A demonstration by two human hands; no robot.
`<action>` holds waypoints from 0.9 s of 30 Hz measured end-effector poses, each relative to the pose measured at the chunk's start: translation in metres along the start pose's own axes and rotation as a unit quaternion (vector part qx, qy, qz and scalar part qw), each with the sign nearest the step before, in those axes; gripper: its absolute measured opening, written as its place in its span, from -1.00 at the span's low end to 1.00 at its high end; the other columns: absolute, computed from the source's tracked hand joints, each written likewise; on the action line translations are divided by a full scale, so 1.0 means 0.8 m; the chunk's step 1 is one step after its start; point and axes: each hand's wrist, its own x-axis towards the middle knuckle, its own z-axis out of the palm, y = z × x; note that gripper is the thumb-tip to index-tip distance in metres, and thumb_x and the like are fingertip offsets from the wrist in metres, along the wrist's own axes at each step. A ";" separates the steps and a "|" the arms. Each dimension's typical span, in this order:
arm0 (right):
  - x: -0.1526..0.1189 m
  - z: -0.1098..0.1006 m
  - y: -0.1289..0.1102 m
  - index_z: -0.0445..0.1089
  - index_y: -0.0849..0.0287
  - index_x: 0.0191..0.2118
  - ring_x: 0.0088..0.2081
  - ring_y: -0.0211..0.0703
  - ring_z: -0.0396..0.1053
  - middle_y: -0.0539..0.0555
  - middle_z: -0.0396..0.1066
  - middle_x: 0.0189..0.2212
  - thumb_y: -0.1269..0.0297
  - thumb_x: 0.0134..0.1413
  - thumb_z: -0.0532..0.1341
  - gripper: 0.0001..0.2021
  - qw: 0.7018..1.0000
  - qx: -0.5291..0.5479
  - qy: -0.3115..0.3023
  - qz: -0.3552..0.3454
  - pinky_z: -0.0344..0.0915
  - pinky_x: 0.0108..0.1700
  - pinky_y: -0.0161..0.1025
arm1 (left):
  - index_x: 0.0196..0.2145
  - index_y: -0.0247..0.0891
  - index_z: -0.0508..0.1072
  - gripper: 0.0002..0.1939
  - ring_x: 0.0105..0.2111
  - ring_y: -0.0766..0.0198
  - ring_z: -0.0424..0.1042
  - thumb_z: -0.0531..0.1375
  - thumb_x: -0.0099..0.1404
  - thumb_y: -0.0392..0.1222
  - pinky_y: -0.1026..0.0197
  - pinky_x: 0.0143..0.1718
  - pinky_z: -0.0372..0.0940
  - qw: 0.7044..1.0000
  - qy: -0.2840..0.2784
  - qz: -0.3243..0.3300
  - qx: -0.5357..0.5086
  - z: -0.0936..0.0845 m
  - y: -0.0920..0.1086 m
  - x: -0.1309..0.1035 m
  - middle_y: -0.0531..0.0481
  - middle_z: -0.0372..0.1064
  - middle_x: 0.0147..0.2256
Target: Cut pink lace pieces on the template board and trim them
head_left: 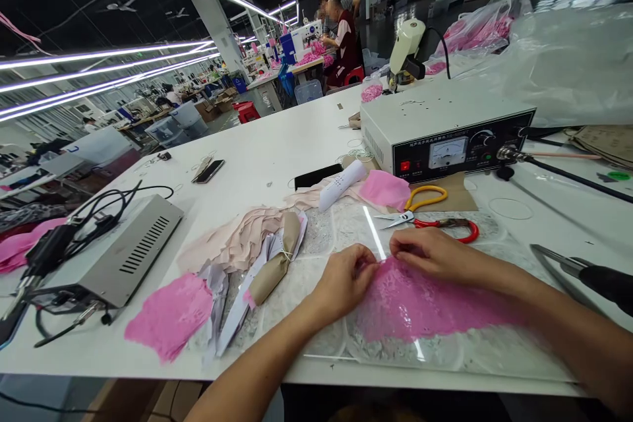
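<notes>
A sheer pink lace piece (420, 306) lies over the clear mat (316, 336) in front of me. My left hand (349, 277) pinches its upper left corner. Close beside it on the right, my right hand (425, 250) has its fingers closed on the lace's top edge. Just above my right hand are scissors (445, 223) with one red and one yellow handle. To the left sit a pile of pink pieces (171, 316), a rolled brown paper bundle (277, 260) and a spread stack of pale pink fabric (232, 241).
A metal control box (450, 145) stands at the back right, another box (119, 250) at the left. Dark-handled tool (603, 280) lies right. Phones (208, 171) and plastic bags (568, 66) are farther back. Two people sit near a sewing machine (304, 39) beyond the table.
</notes>
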 end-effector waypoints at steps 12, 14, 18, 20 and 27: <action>0.024 0.012 -0.012 0.47 0.15 -0.42 -0.43 -0.23 0.33 -0.02 0.46 -0.49 0.36 0.04 0.15 -0.85 0.999 0.001 -0.011 0.040 0.15 -0.38 -0.31 | -0.21 -0.23 0.47 -0.84 -0.33 0.24 0.45 0.09 0.36 -0.32 0.24 -0.30 0.38 0.983 0.090 0.152 0.053 0.028 -0.012 -0.045 -0.08 0.45 -0.30; 0.029 0.015 -0.020 0.47 0.15 -0.44 -0.40 -0.22 0.34 -0.01 0.47 -0.45 0.39 -0.02 0.18 -0.89 0.999 -0.014 -0.015 0.045 0.14 -0.37 -0.31 | -0.21 -0.23 0.45 -0.85 -0.31 0.23 0.46 0.09 0.36 -0.33 0.22 -0.27 0.39 0.980 0.095 0.165 0.051 0.029 -0.014 -0.045 -0.08 0.47 -0.29; 0.034 0.015 -0.036 0.45 0.14 -0.45 -0.38 -0.20 0.38 -0.01 0.48 -0.43 0.44 -0.09 0.21 -0.92 0.997 -0.036 -0.043 0.051 0.13 -0.38 -0.32 | -0.25 -0.25 0.45 -0.87 -0.36 0.23 0.47 0.09 0.36 -0.33 0.23 -0.31 0.38 0.982 0.095 0.160 0.044 0.025 -0.012 -0.042 -0.05 0.49 -0.35; 0.035 0.015 -0.040 0.46 0.14 -0.44 -0.37 -0.18 0.39 0.00 0.50 -0.43 0.47 -0.08 0.21 -0.89 0.996 -0.048 -0.060 0.051 0.14 -0.37 -0.32 | -0.28 -0.26 0.45 -0.88 -0.39 0.26 0.47 0.10 0.34 -0.34 0.26 -0.34 0.37 0.986 0.089 0.135 0.034 0.021 -0.009 -0.038 -0.02 0.48 -0.39; 0.039 0.018 -0.039 0.45 0.17 -0.31 -0.28 -0.10 0.41 0.09 0.50 -0.34 0.38 0.17 0.15 -0.87 0.991 -0.093 -0.081 0.054 0.16 -0.29 -0.25 | -0.24 -0.21 0.45 -0.83 -0.34 0.29 0.50 0.12 0.29 -0.40 0.27 -0.29 0.39 0.995 0.064 0.065 0.042 0.012 -0.013 -0.014 0.04 0.52 -0.33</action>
